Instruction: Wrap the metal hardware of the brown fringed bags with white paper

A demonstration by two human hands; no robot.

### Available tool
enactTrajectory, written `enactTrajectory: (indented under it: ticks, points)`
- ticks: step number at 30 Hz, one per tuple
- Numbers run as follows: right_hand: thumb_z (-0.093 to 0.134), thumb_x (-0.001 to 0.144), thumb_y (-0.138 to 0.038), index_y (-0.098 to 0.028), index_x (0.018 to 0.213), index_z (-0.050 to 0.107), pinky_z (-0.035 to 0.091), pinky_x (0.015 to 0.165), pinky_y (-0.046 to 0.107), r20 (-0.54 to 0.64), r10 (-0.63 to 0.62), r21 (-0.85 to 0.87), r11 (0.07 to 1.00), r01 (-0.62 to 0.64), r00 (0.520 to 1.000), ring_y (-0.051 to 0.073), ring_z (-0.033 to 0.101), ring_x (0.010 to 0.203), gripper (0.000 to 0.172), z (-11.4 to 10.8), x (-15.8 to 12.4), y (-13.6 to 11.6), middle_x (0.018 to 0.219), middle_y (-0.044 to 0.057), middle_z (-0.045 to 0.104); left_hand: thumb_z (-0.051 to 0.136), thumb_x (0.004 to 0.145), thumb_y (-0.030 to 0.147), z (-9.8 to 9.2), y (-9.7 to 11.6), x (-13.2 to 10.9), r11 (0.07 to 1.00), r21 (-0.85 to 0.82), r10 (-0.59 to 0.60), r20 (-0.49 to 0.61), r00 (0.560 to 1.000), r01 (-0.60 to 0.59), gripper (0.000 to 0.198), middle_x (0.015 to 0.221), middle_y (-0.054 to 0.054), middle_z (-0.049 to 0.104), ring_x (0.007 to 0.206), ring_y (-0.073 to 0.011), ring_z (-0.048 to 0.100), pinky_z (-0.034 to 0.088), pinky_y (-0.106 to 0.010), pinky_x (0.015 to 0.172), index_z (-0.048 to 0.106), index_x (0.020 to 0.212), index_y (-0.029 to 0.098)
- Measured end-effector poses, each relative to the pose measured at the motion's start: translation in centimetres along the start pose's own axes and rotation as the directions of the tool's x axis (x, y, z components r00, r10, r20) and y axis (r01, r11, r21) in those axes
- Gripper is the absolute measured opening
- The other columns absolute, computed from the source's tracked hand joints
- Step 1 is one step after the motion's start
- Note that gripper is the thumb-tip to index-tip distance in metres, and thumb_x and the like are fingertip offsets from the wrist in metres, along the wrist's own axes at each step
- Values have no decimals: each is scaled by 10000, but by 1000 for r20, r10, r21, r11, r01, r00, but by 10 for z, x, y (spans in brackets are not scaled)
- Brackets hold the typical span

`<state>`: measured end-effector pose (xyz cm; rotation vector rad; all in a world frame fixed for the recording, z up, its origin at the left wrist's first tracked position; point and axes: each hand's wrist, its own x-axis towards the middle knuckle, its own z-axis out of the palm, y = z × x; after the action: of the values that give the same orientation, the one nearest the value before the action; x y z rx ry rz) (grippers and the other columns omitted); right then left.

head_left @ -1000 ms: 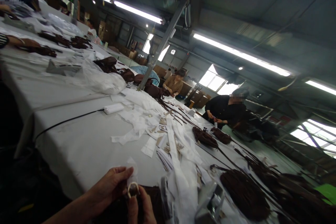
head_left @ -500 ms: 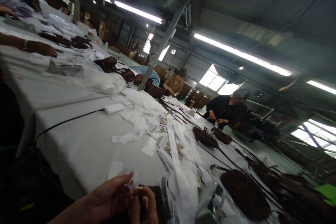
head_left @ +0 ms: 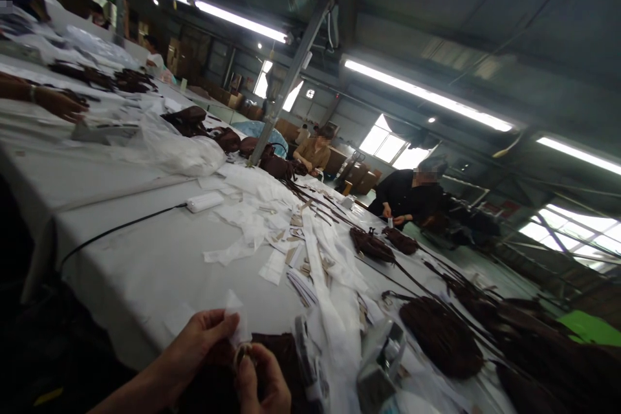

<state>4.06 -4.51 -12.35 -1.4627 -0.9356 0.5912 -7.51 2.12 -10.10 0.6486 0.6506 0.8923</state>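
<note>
Left hand (head_left: 201, 344): fingertips pinched on white slip (head_left: 233, 312). Right hand (head_left: 264, 383): closed on ring (head_left: 241, 354). Brown bag (head_left: 280, 348) just beneath, on table (head_left: 145, 272).

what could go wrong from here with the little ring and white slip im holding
The white slip is only pinched by the left hand at its fingertips; it may slide off and get lost among the paper scraps on the table. The small ring by the right hand sits near the table's edge and could drop off.
</note>
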Motion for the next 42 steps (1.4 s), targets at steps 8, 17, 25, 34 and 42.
enactTrajectory:
  ticks: [8,17,25,34,42]
  points:
    - [608,769,-495,-194,985,585,448,523,243,-27,-86,-124,989,82,996,160,584,505,372,2,-6,-21,603,-20,646,676,718,612,-13,13,-7,884,449,141,1,990,-127,509,458,-6,567,399,-89,429,259,-205,407,647,588,121]
    - [534,846,-493,-216,1067,555,499,612,255,9,-202,-127,971,201,979,184,637,614,355,11,-17,-37,680,1,662,773,642,536,-2,14,-19,937,344,75,-3,997,-69,434,502,22,550,441,-84,411,279,-202,435,655,645,118]
    - [539,835,-515,-190,815,711,437,535,215,176,-197,-38,978,206,965,149,569,572,369,0,20,-45,618,3,642,684,759,424,30,76,5,813,518,208,168,964,-266,307,581,10,573,525,-99,435,353,-211,520,660,660,134]
    - [468,888,-336,-182,623,565,288,472,220,236,-187,-177,957,231,954,96,436,470,321,10,84,-76,485,-50,477,724,691,407,44,106,59,723,609,125,350,929,-326,286,546,29,536,509,-100,414,303,-219,482,653,640,134]
    - [505,892,-414,-183,852,642,444,671,250,394,-215,80,977,200,893,157,600,716,271,22,105,-86,761,32,651,690,744,407,40,113,81,819,497,126,335,934,-289,288,523,44,497,494,-87,378,274,-219,473,648,667,132]
